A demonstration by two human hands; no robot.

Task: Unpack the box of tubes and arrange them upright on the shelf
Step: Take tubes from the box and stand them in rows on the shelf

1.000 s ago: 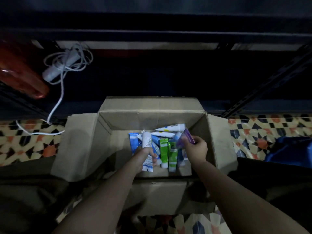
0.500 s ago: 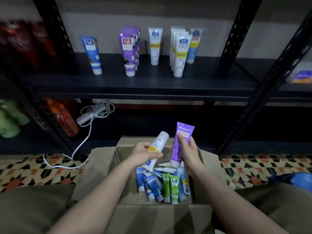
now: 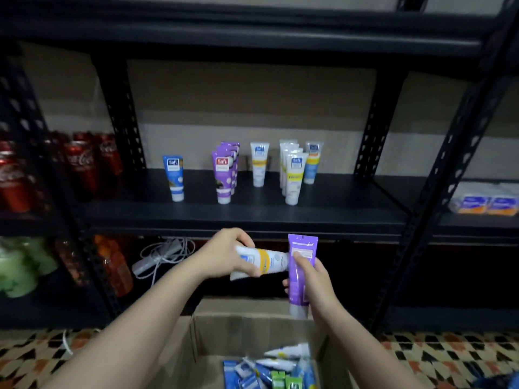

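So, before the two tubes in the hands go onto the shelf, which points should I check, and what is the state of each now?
1. Left hand holds the white tube firmly: ok.
2. Right hand holds the purple tube firmly: ok.
3. White tube upright for placing: not ok, it lies sideways.
4. Purple tube upright, cap down: ok.
5. Free space on the shelf beside the purple row and the white row: ok.
6. Caps closed tight: cannot tell.
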